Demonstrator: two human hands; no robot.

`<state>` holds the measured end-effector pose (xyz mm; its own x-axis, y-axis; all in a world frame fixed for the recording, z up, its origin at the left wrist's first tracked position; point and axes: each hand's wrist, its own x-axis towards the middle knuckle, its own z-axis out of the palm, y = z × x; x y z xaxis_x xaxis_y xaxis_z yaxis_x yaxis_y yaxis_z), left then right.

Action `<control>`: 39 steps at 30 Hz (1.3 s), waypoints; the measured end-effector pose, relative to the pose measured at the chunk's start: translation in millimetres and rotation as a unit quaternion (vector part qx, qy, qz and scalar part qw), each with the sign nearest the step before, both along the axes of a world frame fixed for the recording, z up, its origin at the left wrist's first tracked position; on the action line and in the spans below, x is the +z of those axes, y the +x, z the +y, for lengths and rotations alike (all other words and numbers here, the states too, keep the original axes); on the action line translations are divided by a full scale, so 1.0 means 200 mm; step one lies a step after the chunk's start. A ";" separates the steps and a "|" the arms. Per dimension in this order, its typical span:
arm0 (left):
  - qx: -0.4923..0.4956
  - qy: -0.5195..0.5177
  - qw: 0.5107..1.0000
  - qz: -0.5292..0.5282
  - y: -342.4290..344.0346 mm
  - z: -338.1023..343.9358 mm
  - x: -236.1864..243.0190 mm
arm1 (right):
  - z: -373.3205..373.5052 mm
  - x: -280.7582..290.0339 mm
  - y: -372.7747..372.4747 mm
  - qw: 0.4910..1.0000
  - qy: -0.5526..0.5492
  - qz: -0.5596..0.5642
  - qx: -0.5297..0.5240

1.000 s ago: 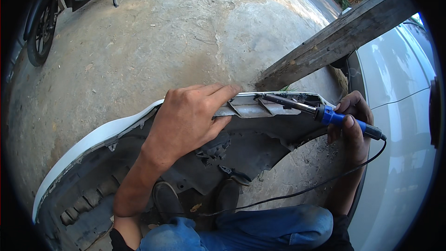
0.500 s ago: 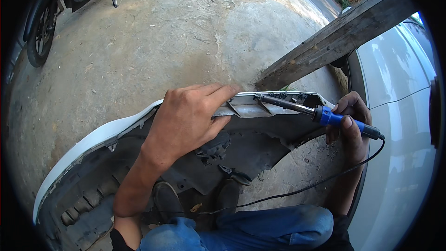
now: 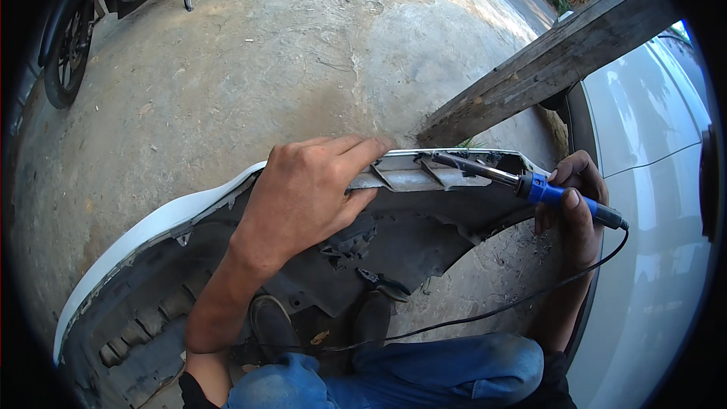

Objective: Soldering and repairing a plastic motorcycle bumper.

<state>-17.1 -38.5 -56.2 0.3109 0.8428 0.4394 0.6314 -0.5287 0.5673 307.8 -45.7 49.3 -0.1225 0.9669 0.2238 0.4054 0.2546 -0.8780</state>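
Observation:
A white-edged car bumper (image 3: pixel 157 218) stands in front of me with its dark inner side facing me. My left hand (image 3: pixel 307 189) grips its upper edge, the fingers laid over the top and the thumb on the inner side. In my right hand (image 3: pixel 575 201) is a soldering iron (image 3: pixel 541 191) with a blue handle, pinched between thumb and fingers. Its metal shaft points left, and the tip rests at the ribbed inner strip (image 3: pixel 409 176) just under the bumper's edge. A black cord (image 3: pixel 485 316) runs from the handle down across my legs.
A pair of pliers (image 3: pixel 384 285) lies below the bumper's inside, near my shoes (image 3: pixel 274 323). Beyond the bumper a wooden post (image 3: pixel 553 53) slants up to the right. A white car (image 3: pixel 651 182) is close on my right. At the far left stands a motorcycle (image 3: pixel 68 60) on the concrete.
The soldering iron's tip has shifted slightly to the right along the strip, my right hand moving with it. My left hand has stayed in place.

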 end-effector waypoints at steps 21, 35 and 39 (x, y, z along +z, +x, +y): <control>0.001 -0.003 1.000 0.003 0.00 0.00 0.00 | 0.00 0.03 -0.01 1.000 -0.009 -0.007 0.007; 0.002 -0.004 1.000 0.007 0.00 0.00 0.00 | 0.01 0.03 -0.01 1.000 -0.010 -0.015 0.012; 0.002 0.004 1.000 0.001 0.00 0.00 -0.01 | 0.01 0.03 -0.02 1.000 -0.011 -0.014 0.002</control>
<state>-16.8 -38.5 -57.6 0.3081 0.8403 0.4461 0.6353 -0.5307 0.5610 304.1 -44.4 55.2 -0.1329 0.9710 0.1986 0.4282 0.2369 -0.8720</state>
